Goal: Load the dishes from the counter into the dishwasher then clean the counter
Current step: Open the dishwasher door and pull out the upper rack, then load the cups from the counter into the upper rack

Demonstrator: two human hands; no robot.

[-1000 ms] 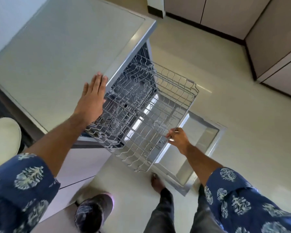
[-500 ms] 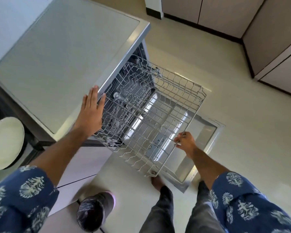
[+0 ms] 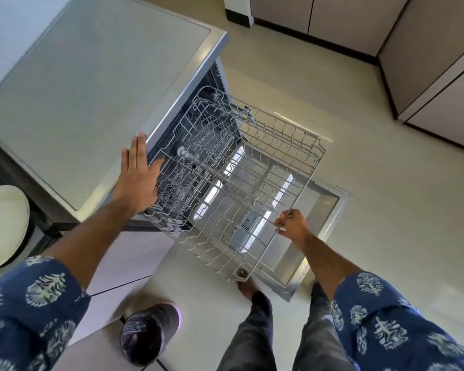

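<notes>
The right grip (image 3: 291, 227) pinches the rack's (image 3: 241, 180) near wire rim to slide it over the lowered door (image 3: 330, 210); the left hand (image 3: 140, 175), fingers straight, braces the surface (image 3: 91, 89) edge.

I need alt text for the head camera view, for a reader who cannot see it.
Seen from above, a person's right hand grips the front edge of an empty wire dishwasher rack pulled out over the open dishwasher door. The left hand rests flat on the dishwasher top's edge.
</notes>
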